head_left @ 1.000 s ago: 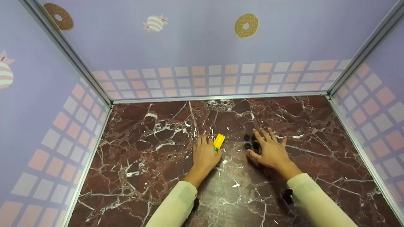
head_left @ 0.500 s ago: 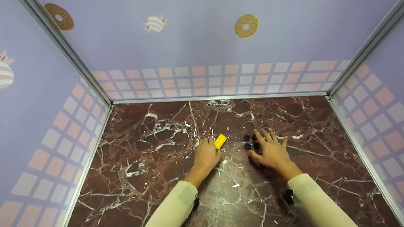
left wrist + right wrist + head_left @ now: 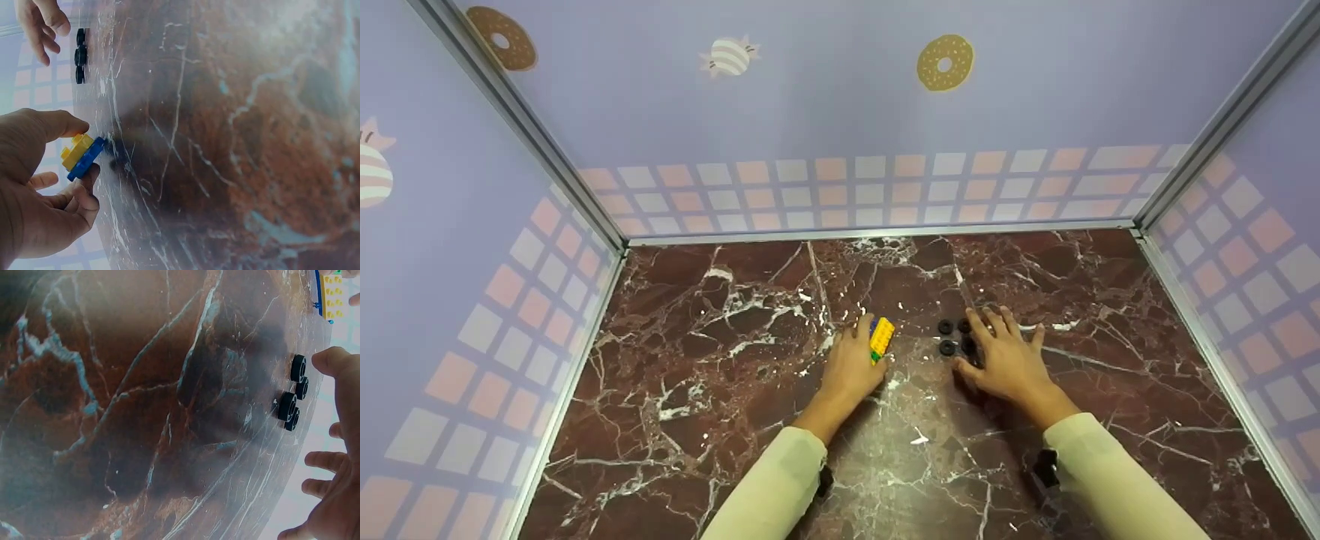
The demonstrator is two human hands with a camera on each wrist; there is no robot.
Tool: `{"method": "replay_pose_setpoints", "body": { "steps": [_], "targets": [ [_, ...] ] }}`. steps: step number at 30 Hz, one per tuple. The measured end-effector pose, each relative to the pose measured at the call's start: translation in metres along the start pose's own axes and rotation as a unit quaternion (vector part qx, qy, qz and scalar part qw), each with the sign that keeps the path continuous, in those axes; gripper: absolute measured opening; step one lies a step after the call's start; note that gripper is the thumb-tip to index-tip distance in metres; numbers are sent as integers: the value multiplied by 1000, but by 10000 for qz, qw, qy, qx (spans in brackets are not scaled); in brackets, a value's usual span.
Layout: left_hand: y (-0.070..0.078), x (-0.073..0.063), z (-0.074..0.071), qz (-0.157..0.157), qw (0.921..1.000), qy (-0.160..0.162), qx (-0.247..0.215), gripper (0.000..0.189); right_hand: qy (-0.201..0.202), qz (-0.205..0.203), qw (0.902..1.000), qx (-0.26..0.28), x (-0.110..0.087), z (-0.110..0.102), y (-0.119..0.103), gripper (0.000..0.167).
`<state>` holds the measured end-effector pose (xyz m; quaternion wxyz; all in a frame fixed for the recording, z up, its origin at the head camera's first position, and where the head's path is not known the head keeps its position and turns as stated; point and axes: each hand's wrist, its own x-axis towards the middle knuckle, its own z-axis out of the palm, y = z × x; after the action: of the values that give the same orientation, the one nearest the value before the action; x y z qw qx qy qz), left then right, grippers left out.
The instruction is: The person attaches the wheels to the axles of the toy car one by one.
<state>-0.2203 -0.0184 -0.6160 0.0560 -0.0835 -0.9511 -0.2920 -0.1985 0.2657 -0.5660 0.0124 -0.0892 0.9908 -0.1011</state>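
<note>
A small stack of bricks [image 3: 880,337], a yellow one on a blue one with a bit of green, sits mid-table. My left hand [image 3: 864,341] pinches it. In the left wrist view the thumb [image 3: 56,124] presses the stack's [image 3: 83,154] top and curled fingers hold it from below. Several black wheels [image 3: 949,337] lie just to the right. My right hand [image 3: 994,337] rests flat on the table beside them with fingers spread and holds nothing. In the right wrist view its thumb [image 3: 332,363] is close to the wheels [image 3: 293,400].
The brown marble table [image 3: 735,390] is boxed in by lilac walls with metal rails on the left [image 3: 577,352], back [image 3: 877,231] and right [image 3: 1207,337]. Bare marble lies all around the hands.
My left hand's fingers have closed round the brick stack and tipped it so its blue edge shows. The right hand and the wheels have stayed put.
</note>
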Motion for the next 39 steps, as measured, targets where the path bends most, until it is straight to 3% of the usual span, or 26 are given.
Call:
{"method": "replay_pose_setpoints", "body": {
  "steps": [2, 9, 12, 18, 21, 25, 27, 31, 35, 39],
  "targets": [
    [-9, 4, 11, 0, 10000, -17, -89, 88, 19, -1, 10000, 3, 0, 1, 1, 92],
    [-5, 3, 7, 94, 9990, -349, -245, 91, -16, 31, 10000, 22, -1, 2, 3, 93],
    [-10, 5, 11, 69, 9987, -336, -370, 90, -33, 32, 10000, 29, -2, 3, 3, 92],
    [6, -2, -17, 13, 9964, -527, -665, 81, -47, 24, 10000, 47, -1, 3, 3, 91],
    [7, -2, -19, -59, 9954, -550, -786, 78, -57, 21, 10000, 60, -1, 2, 4, 92],
    [-2, 2, -10, -29, 9957, -384, -839, 80, -52, 15, 10000, 55, -1, 2, 4, 91],
    [-1, 3, -11, -96, 9943, -421, -972, 81, -37, 17, 10000, 48, -2, 2, 5, 91],
    [-11, 8, 0, -188, 9917, -434, -1196, 84, 27, 32, 10000, 57, -2, 2, 5, 90],
    [-14, 9, 0, -239, 9799, -506, -1913, 80, 50, 32, 9999, 93, -2, 1, 5, 90],
    [-6, 4, -15, -313, 9580, -674, -2770, 74, -24, 43, 9999, 111, -2, 2, 6, 90]
  ]
}}
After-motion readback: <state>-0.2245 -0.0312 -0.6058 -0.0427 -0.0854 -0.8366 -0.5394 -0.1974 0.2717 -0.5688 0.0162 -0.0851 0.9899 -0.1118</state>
